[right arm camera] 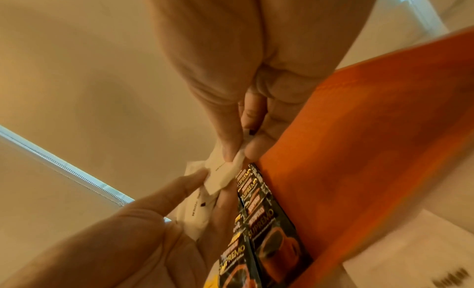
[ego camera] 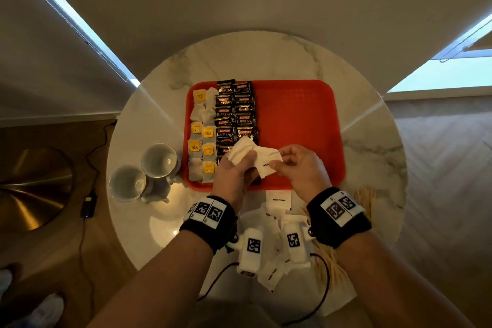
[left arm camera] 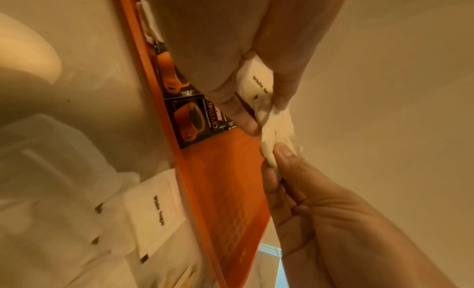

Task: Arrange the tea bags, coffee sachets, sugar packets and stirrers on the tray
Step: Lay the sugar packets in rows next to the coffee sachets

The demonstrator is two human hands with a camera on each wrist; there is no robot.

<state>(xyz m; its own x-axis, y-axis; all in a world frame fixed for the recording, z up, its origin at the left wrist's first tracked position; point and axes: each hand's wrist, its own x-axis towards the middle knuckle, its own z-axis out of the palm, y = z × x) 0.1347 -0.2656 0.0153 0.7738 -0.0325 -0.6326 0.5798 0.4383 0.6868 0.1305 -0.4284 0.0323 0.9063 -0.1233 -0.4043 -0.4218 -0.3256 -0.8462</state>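
Red tray [ego camera: 298, 114] at frame centre on the round marble table [ego camera: 372, 154]. Tea bags [ego camera: 201, 138] fill two columns along the tray's left edge; coffee sachets [ego camera: 235, 114] in two columns just right of them. Right half of the tray bare. Both hands meet over the tray's lower middle. Left hand [ego camera: 234, 170] grips a small bunch of white sugar packets [ego camera: 246, 150], fingers curled round them. Right hand [ego camera: 300, 165] pinches one packet [ego camera: 267, 165] at its edge between thumb and fingertips; the packet touches the bunch. How many packets the left hand holds cannot be told, since they overlap. More sugar packets [ego camera: 278, 198] lie loose on the table just below the tray's lower edge, partly under the wrists. Stirrers [ego camera: 368, 196] lie on the table at lower right, near the right wrist. Two cups [ego camera: 143, 170] stand on the table left of the tray.
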